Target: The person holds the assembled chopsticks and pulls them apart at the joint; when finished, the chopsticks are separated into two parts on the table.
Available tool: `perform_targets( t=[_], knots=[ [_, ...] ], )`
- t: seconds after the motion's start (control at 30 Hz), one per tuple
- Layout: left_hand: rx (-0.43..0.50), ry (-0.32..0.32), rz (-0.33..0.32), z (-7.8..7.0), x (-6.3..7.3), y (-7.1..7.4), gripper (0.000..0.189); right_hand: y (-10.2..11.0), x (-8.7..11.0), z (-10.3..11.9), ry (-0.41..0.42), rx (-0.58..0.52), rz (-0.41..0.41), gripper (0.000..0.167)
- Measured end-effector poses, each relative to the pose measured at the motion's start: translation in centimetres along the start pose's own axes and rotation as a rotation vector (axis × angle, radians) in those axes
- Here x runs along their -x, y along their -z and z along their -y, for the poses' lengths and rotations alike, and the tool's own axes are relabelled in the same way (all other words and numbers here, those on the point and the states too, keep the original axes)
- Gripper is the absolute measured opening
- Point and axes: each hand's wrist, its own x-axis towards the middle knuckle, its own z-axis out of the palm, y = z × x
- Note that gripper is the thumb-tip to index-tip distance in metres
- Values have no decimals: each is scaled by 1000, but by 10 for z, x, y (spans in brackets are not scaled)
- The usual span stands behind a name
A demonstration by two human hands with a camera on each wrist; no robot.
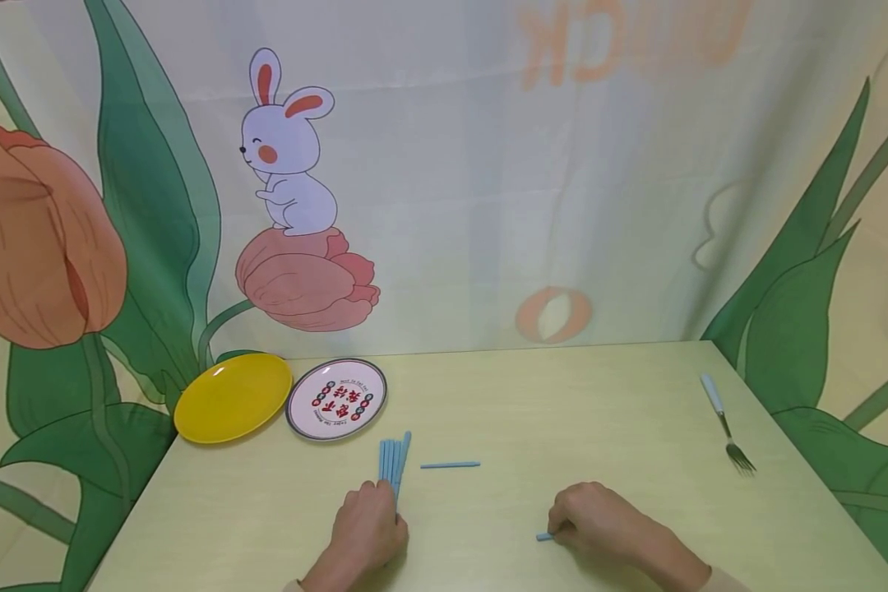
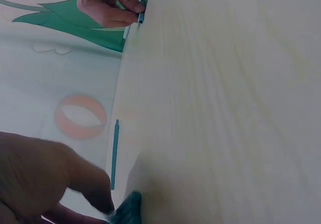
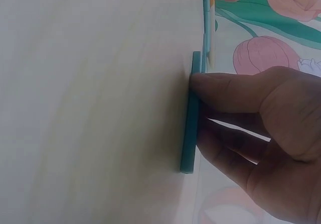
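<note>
Low at the middle left of the head view, my left hand [image 1: 370, 522] grips a bundle of several slim light-blue sticks [image 1: 392, 459], which point away from me. Farther right, my right hand [image 1: 592, 522] pinches one more blue stick [image 3: 189, 128] between thumb and fingers, close over the table. Most of that stick is hidden by the hand in the head view; in the right wrist view its squared length shows. Between the hands, a single blue stick [image 1: 451, 465] lies crosswise on the table, just right of the bundle.
A yellow plate [image 1: 233, 399] and a white plate [image 1: 326, 427] with red and dark print stand at the table's back left. On the right lies a fork [image 1: 725, 427] with a pale handle. Behind the table [image 1: 562, 411] hangs a printed curtain [image 1: 444, 164].
</note>
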Motion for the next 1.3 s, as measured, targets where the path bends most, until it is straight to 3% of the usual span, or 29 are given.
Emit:
perform_targets(
  t=[0.2,0.47,0.8,1.1,1.3],
  knots=[
    [-12,-9,-2,1,0,2,9,0,0,0,-3,-3,9,10],
    [-1,1,42,2,-2,5,12,1,0,1,4,-2,10,9],
    [6,-27,9,4,-2,7,13,1,1,-3,18,-5,25,10],
    [-6,-11,38,3,-8,15,16,3,3,-4,12,-27,37,10],
    [-13,-14,30,2,-12,21,16,5,3,-6,-10,-10,-6,6]
  ],
)
